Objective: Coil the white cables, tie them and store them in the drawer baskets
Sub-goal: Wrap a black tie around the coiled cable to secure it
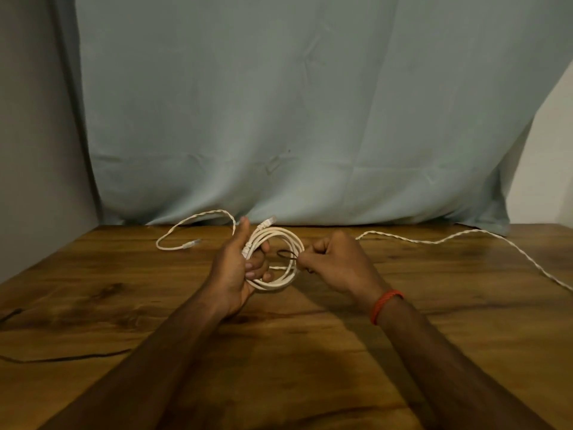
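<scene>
Wood table (93, 274) under forearms. My left hand (237, 271) grips coiled white cable (280, 235). My right hand (336, 262) pinches black tie (286, 255) at coil's rim; tie unfinished, by my read. Beyond: loose white cable (198, 216) left, another stretch (434, 241) right, both uncoiled. Drawer baskets unseen.

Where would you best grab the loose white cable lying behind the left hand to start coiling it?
Probably near its plug end, pinched from above. The loose cable lies flat on the table in an open loop. That end sits free on the left, clear of the left hand and the coil it holds.
</scene>
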`<state>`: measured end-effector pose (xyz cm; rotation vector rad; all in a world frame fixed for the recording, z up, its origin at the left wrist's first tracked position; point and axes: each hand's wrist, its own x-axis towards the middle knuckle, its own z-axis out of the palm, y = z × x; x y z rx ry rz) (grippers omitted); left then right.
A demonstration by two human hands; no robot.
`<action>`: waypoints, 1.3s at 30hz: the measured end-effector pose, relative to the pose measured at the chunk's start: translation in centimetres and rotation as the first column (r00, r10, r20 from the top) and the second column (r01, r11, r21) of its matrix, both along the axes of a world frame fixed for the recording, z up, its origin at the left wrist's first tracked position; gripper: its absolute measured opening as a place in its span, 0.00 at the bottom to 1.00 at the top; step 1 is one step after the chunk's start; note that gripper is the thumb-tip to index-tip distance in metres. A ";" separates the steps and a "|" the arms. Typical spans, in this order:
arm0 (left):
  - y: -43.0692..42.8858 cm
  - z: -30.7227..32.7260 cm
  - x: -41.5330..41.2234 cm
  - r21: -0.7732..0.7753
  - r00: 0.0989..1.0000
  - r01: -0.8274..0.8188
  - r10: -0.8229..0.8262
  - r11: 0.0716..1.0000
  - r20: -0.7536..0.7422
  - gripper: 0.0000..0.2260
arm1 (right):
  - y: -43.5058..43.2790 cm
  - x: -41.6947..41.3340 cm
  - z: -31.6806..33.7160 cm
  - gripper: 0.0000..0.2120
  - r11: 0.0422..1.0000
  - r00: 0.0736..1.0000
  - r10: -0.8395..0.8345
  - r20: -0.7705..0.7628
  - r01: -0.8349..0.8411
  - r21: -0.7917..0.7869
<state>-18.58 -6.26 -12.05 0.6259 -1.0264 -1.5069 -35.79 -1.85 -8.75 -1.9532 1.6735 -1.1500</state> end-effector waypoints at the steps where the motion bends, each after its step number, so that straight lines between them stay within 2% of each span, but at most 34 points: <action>1: 0.2 0.2 -0.1 -0.016 1.000 -0.009 0.009 1.000 0.005 0.29 | 0.1 0.0 0.0 0.12 0.999 1.000 -0.030 0.005 0.030 0.037; 4: 0.9 0.3 -0.6 -0.138 0.992 -0.080 0.093 0.987 0.087 0.25 | 0.4 0.4 -0.1 0.12 0.996 0.997 -0.073 0.006 0.073 0.059; 6: 1.4 0.2 -1.1 -0.219 0.977 -0.122 0.156 0.968 0.145 0.21 | 0.5 0.7 -0.1 0.10 0.994 0.991 -0.100 0.089 0.097 0.040; 9: 1.8 0.2 -1.7 -0.285 0.954 -0.162 0.223 0.945 0.199 0.22 | 0.9 1.5 -0.2 0.11 0.995 0.955 -0.095 0.281 0.087 0.042; 14: 2.2 0.4 -1.8 -0.372 0.948 -0.177 0.260 0.911 0.185 0.23 | 1.5 2.9 -0.9 0.10 0.998 0.793 -0.014 0.609 -0.030 0.062; 18: 1.6 -0.2 -1.8 -0.409 0.953 -0.126 0.225 0.904 0.204 0.22 | 1.8 3.5 -1.2 0.11 0.992 0.673 0.018 0.740 -0.106 0.072; 20: 1.4 -0.4 -1.9 -0.393 0.958 -0.120 0.211 0.912 0.196 0.22 | 1.9 3.7 -1.3 0.11 0.990 0.638 0.016 0.770 -0.115 0.075; 23: 1.2 -0.5 -2.0 -0.371 0.955 -0.164 0.241 0.914 0.170 0.16 | 1.8 3.9 -1.3 0.12 0.990 0.599 0.000 0.801 -0.110 0.083; 28: 0.5 -0.6 -1.9 -0.325 0.963 -0.176 0.231 0.929 0.140 0.09 | 1.6 3.9 -1.3 0.12 0.977 0.578 -0.017 0.816 -0.165 0.137; 33: 0.5 -0.6 -1.9 -0.300 0.961 -0.203 0.249 0.932 0.124 0.15 | 1.3 3.8 -1.2 0.12 0.945 0.611 0.012 0.792 -0.264 0.190; 39: 1.2 -0.5 -1.8 -0.412 0.934 -0.242 0.325 0.879 0.146 0.11 | 1.2 3.5 -1.0 0.14 0.932 0.688 0.060 0.723 -0.298 0.206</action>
